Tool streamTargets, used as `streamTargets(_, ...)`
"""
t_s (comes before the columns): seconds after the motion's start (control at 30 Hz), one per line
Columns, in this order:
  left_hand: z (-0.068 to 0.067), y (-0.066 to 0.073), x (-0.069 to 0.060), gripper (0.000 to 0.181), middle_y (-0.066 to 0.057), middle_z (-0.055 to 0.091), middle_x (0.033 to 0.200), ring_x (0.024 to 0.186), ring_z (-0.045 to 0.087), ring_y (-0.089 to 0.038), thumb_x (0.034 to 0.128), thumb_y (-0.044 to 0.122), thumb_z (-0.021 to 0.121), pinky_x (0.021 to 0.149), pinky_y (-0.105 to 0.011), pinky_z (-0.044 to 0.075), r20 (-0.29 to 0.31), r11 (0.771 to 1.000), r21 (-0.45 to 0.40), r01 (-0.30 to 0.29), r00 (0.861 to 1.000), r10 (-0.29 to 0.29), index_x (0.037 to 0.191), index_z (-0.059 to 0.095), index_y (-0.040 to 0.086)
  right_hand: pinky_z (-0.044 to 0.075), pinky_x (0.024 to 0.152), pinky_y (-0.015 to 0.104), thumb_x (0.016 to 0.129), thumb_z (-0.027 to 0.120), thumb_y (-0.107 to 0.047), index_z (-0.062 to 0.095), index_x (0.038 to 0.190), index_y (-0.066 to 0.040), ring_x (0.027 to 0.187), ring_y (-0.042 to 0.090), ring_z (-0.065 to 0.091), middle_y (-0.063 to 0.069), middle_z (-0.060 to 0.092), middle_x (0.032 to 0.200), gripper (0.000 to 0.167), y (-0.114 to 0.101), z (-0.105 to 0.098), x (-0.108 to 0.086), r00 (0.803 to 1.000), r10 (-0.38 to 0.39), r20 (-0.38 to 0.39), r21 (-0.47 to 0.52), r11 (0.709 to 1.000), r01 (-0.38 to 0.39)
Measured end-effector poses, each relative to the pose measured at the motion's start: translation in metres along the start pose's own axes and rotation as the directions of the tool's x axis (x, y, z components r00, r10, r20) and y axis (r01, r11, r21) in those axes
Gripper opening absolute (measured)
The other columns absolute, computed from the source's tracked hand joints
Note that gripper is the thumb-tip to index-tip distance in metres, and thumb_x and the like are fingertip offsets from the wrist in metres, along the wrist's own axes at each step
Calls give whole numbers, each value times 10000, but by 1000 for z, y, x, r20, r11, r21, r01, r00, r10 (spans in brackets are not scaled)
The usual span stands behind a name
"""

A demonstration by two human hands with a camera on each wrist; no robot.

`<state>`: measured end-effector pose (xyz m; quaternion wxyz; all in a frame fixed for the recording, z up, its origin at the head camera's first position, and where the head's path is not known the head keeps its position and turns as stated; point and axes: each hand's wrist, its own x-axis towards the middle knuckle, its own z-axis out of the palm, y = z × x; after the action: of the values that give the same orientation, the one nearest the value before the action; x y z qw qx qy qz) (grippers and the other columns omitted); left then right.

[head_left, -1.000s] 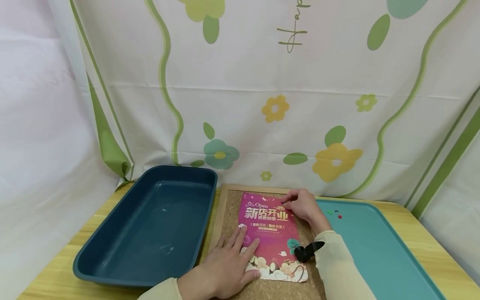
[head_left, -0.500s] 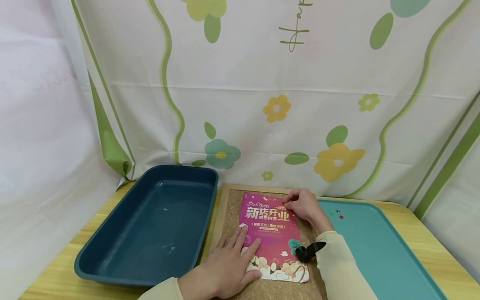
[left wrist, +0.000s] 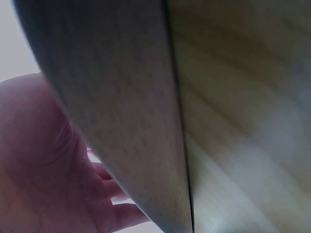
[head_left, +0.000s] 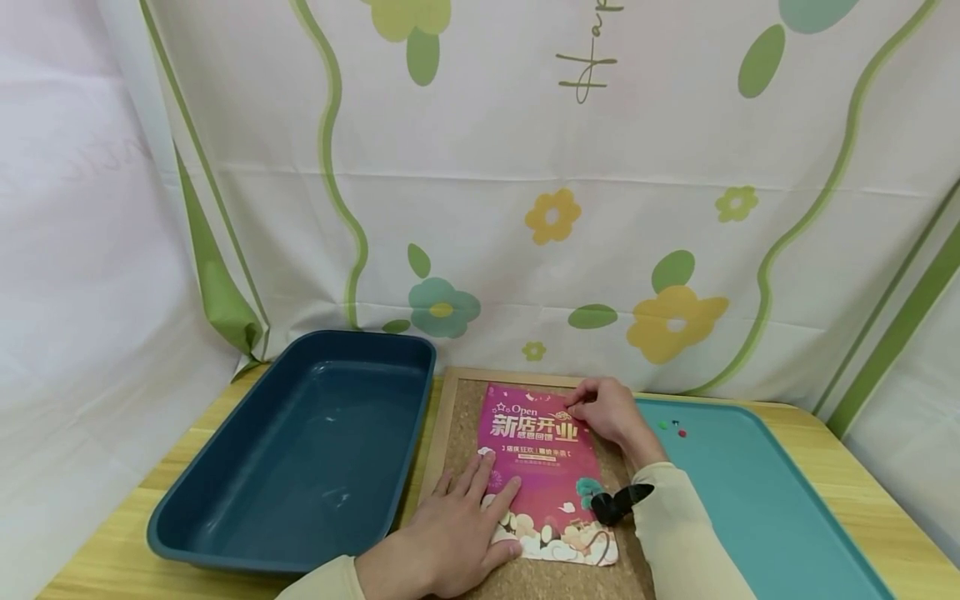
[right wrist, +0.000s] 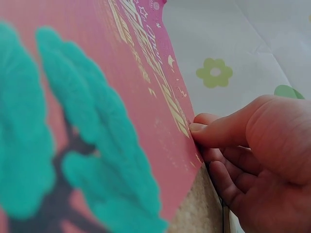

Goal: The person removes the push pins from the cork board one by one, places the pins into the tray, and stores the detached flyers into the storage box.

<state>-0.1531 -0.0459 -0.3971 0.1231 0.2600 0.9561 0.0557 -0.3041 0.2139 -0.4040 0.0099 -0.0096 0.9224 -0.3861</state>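
A pink and purple poster (head_left: 543, 487) with gold and white print lies on a wood-framed cork board (head_left: 467, 417). My left hand (head_left: 453, 525) rests with spread, straight fingers on the poster's lower left part. At the upper right corner of the poster, my right hand (head_left: 603, 410) pinches what seems to be a small push pin, almost fully hidden by thumb and forefinger. The right wrist view shows the pinching right hand (right wrist: 262, 145) touching the poster's edge (right wrist: 187, 145). In the left wrist view, the board's wooden frame (left wrist: 121, 107) covers part of the left hand (left wrist: 43, 160).
A deep dark blue tub (head_left: 300, 467) stands left of the board. To the right lies a shallow teal tray (head_left: 750, 492) with several tiny pins (head_left: 682, 433). A black device (head_left: 618, 504) sits at the right wrist. A flowered curtain (head_left: 480, 233) hangs behind.
Both hands keep their places on the poster. The dark bit seen between the right fingertips one second ago is now hidden; the fingers have shifted only slightly.
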Motion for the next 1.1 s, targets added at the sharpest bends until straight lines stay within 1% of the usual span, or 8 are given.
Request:
streamTargets(0.27, -1, 0, -1, 757, -56, 212, 1790, 1645, 240, -347, 1013, 688, 492, 1257, -634, 346, 3, 1000, -7, 4, 1000, -4, 1672, 318, 361, 533, 787, 380, 991, 744, -129, 771, 932, -114, 931, 248, 628, 99, 713, 994, 66, 0, 1, 0, 1000, -8, -10, 4, 1000, 8)
streamTargets(0.43, -1, 0, 0, 758, -56, 213, 1789, 1643, 245, -348, 1012, 688, 493, 1254, -635, 350, 4, 1000, -6, 3, 1000, -3, 1673, 317, 360, 540, 826, 385, 992, 743, -134, 775, 934, -122, 959, 247, 635, 86, 725, 1005, 67, 4, 0, 0, 1000, -27, -6, 4, 1000, 27)
streamTargets(0.57, -1, -1, 1, 758, -52, 209, 1790, 1644, 244, -346, 1012, 691, 490, 1249, -636, 358, 8, 1000, -6, 2, 1000, -2, 1673, 312, 366, 522, 844, 374, 992, 742, -136, 777, 950, -111, 987, 255, 624, 89, 728, 1019, 60, 7, -5, 0, 999, -53, 3, 16, 998, 53)
streamTargets(0.67, -1, -1, 1, 758, -48, 204, 1792, 1647, 236, -345, 1011, 693, 489, 1252, -639, 351, 11, 1000, -8, 2, 1000, -2, 1673, 308, 372, 504, 831, 349, 995, 735, -118, 771, 966, -88, 983, 249, 614, 96, 726, 1014, 56, 9, -9, -4, 998, -68, 19, 40, 997, 67)
streamTargets(0.8, -1, -1, 1, 755, -48, 201, 1793, 1648, 232, -348, 1010, 692, 492, 1256, -641, 342, 9, 1000, -9, 5, 1000, -5, 1672, 312, 374, 505, 777, 323, 1001, 721, -89, 762, 989, -52, 939, 237, 614, 112, 726, 1003, 57, 8, -14, -8, 995, -87, 48, 89, 993, 83)
streamTargets(0.9, -1, -1, 0, 752, -52, 199, 1793, 1649, 229, -349, 1014, 690, 488, 1257, -641, 341, 7, 1000, -10, 8, 1000, -8, 1672, 314, 370, 511, 753, 311, 1006, 713, -82, 761, 998, -47, 914, 234, 615, 118, 724, 1004, 60, 7, -16, -10, 994, -87, 61, 116, 990, 79)
streamTargets(1.1, 0, 0, 0, 753, -56, 208, 1790, 1646, 238, -350, 1014, 692, 486, 1256, -642, 342, 2, 1000, -10, 1, 1000, -1, 1671, 319, 364, 536, 763, 312, 1016, 702, -90, 765, 1011, -54, 900, 228, 639, 117, 729, 1016, 73, 6, -19, -13, 995, -81, 52, 112, 991, 75)
